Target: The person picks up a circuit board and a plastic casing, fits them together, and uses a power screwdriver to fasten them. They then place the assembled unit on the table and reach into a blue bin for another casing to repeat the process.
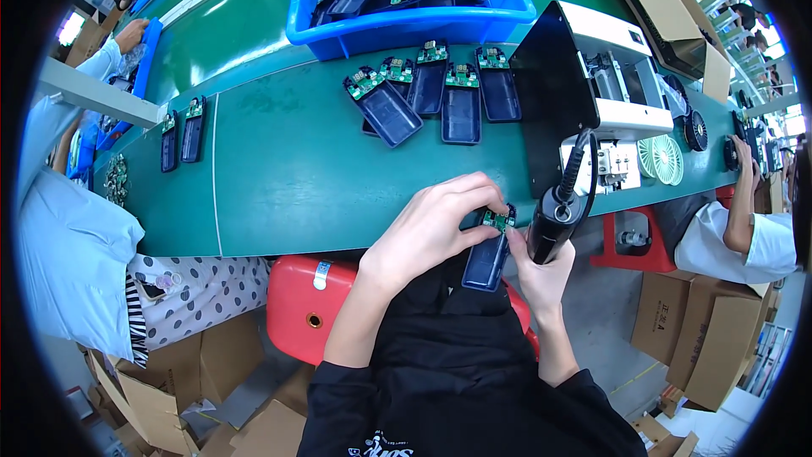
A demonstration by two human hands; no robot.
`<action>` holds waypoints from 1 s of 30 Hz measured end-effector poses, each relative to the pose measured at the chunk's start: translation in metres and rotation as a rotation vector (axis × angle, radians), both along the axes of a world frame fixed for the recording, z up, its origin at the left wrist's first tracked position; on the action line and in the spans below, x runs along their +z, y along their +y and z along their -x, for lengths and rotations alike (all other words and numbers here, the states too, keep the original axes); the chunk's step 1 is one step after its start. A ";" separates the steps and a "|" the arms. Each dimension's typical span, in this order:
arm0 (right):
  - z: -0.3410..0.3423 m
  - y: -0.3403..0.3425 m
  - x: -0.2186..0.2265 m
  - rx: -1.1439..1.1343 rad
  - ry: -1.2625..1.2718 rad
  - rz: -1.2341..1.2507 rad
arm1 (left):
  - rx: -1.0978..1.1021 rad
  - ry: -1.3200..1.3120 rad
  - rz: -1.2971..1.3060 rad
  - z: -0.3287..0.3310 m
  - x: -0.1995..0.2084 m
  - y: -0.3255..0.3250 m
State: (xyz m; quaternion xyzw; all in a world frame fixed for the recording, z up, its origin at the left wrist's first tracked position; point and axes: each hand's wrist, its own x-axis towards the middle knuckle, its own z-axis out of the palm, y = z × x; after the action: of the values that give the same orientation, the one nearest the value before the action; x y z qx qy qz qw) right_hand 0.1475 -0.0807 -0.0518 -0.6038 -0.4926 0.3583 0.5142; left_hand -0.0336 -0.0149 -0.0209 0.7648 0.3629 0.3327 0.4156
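Casing (488, 259), dark blue, oblong, with a small green circuit board (499, 219) seated at its far end, sits at the near edge of the green bench (288, 161), its near end overhanging toward the person's lap. Left hand (436, 228) lies over the casing's far end, fingers curled, fingertips pinching the board area; closed on the part, not flat. Right hand (541, 267) is wrapped around the black electric screwdriver (554, 220), grip tight, tool held roughly upright just right of the casing, its coiled cable rising to the far side; the tip is hidden behind the casing and fingers, so contact with the board cannot be told. Just right of the tool, a black and white box-shaped machine (592, 76) stands on the bench. Farther off on the bench, a row of like casings (436, 93) with green boards lies side by side, one tilted at the left end. Beyond the row, a blue bin (406, 30) holds more of the same parts piled loosely. Two more casings (182, 135) lie well apart to the far left. Round white and black fan grilles (668, 156) lie right of the machine. A red stool (313, 305) is near, under the bench edge. A co-worker in pale blue (68, 245) sits at left, another person's arm (744, 195) shows at right. Cardboard boxes (702, 330) stand on the floor at near right.
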 end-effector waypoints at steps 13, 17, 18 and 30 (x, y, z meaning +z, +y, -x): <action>-0.006 0.033 0.099 0.398 0.448 -0.297 | 0.132 -0.039 -0.128 -0.005 -0.012 -0.007; 0.005 0.052 0.099 0.499 0.419 -0.376 | 0.134 -0.044 -0.157 -0.004 -0.014 -0.006; 0.006 0.054 0.095 0.526 0.413 -0.392 | 0.138 -0.050 -0.156 -0.004 -0.014 -0.006; 0.014 0.057 0.067 0.554 0.374 -0.464 | 0.178 -0.044 -0.156 -0.007 -0.012 -0.009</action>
State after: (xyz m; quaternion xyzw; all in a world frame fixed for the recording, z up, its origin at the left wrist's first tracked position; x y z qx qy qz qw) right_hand 0.1336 -0.0242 0.0154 -0.2405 -0.6024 0.4665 0.6014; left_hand -0.0266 -0.0239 -0.0334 0.7522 0.3930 0.4122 0.3313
